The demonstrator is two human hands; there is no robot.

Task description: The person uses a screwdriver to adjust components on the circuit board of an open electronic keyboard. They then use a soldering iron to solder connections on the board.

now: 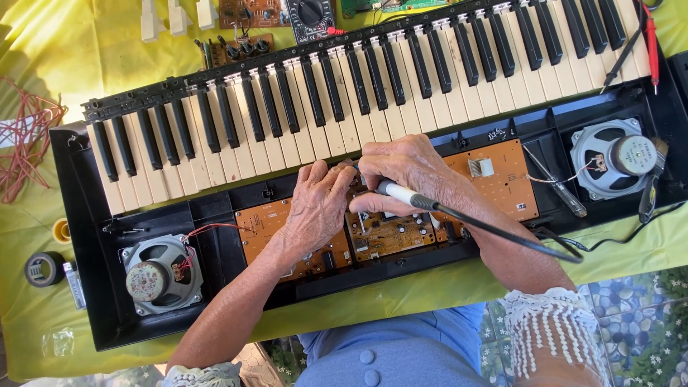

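Right hand (405, 172) clamps soldering iron (407, 195) over circuit board (380, 236); left hand (319, 204) rests on it, fingers curled together. Keyboard keys (358, 100) crowd 12 o'clock; case edge (387, 271) at 6.

Bright daylight falls from the upper left, glaring on the yellow cloth (86, 57). Shadows are short and soft. The picture is sharp, edges slightly bowed.

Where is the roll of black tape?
In the head view, the roll of black tape lies on the yellow cloth at the far left, just outside the open keyboard case, below a small yellow ring and left of the round speaker.
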